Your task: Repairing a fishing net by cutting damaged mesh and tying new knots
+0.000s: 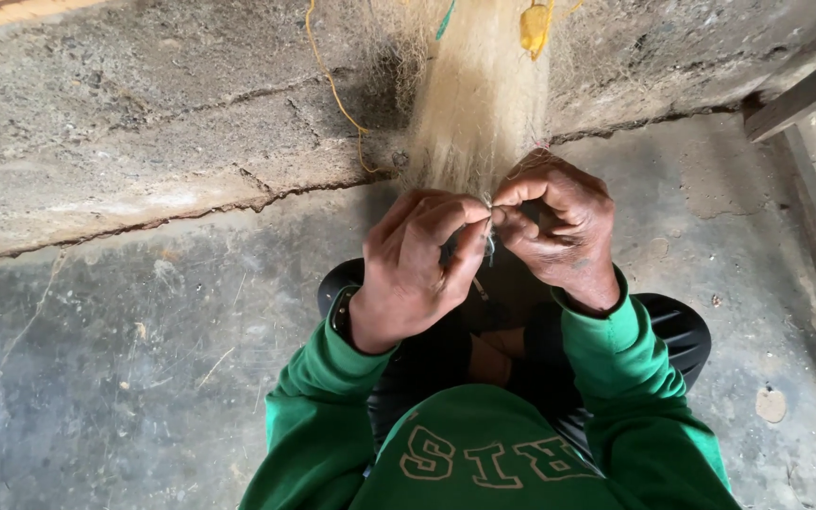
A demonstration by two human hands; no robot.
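Here, in the head view, the left hand (415,264) and the right hand (559,231) meet fingertip to fingertip, each pinching fine strands at the lower end of a pale bundle of net fibres (480,104). The bundle hangs down from the far edge of the scene against a cracked concrete wall (144,123), with a thin yellow cord (332,90) running beside it on the left. Green sleeves (318,397) cover both arms above a grey concrete floor (125,359).
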